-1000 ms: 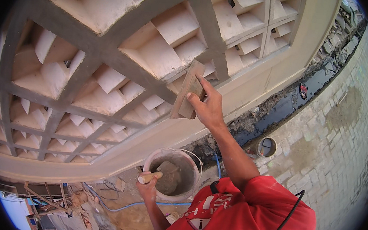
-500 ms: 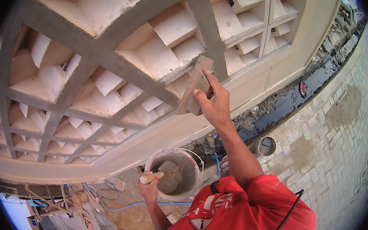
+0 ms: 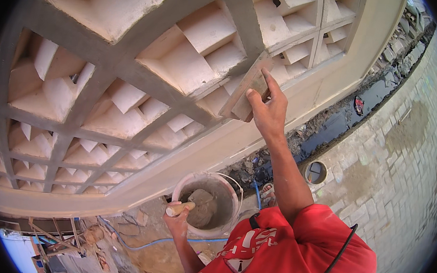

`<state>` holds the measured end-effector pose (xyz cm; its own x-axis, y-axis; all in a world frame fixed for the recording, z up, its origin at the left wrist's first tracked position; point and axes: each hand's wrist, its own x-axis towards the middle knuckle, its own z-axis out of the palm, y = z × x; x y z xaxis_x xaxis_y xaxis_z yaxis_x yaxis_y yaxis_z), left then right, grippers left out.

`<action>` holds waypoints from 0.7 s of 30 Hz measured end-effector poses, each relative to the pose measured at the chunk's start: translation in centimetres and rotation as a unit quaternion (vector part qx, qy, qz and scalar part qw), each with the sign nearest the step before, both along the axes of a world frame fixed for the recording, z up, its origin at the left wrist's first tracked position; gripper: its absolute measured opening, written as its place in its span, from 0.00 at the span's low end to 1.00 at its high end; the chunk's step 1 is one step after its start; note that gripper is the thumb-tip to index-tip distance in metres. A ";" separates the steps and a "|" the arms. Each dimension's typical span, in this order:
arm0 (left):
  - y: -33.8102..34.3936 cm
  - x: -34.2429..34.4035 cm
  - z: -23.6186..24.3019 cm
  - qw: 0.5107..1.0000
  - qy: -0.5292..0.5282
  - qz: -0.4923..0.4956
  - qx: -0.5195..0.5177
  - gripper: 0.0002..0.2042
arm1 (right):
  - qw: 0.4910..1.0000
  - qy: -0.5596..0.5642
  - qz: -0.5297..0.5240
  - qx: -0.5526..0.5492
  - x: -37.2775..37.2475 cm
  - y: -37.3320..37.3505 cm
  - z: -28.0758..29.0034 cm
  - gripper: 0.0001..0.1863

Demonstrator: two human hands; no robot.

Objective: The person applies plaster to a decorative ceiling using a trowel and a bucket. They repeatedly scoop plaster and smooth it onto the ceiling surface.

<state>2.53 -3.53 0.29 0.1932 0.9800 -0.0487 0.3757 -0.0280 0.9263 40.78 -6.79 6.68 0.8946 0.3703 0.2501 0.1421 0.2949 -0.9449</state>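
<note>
My right hand point(image 3: 271, 110) is closed around a wooden plastering float point(image 3: 243, 93). The float lies tilted against the lower right part of a wall of openwork blocks point(image 3: 196, 27), over a grey mortared joint. Low in the view, my left hand point(image 3: 176, 221) grips the pale wooden handle of a trowel point(image 3: 180, 209). Its mortar-coated blade appears to reach over the mouth of a bucket point(image 3: 229, 214) with grey mortar inside. Fresh grey mortar strips point(image 3: 122, 52) run between the cream blocks.
Below the blocks runs a smooth cream ledge point(image 3: 303, 102). Beyond it are a ditch point(image 3: 326, 137) with dark water and rubble, then grey pavers point(image 3: 378, 190). A small pail point(image 3: 315, 173) stands by the ditch. A blue hose point(image 3: 159, 241) crosses the ground near wood scraps point(image 3: 62, 234).
My right hand has slid the float right and slightly up along the wall. The left hand with the trowel has stayed at the bucket.
</note>
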 end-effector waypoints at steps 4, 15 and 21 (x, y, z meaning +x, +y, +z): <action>-0.1 0.1 0.1 1.000 0.002 0.001 0.001 0.13 | 0.999 0.042 -0.003 -0.025 1.4 0.7 0.8 0.32; 0.1 0.5 0.3 1.000 0.008 -0.004 -0.003 0.13 | 0.999 0.050 0.007 -0.015 1.1 -0.2 0.9 0.34; 0.8 1.0 0.3 1.000 0.002 -0.008 0.002 0.13 | 0.995 -0.079 0.006 -0.066 -2.3 2.5 -0.6 0.32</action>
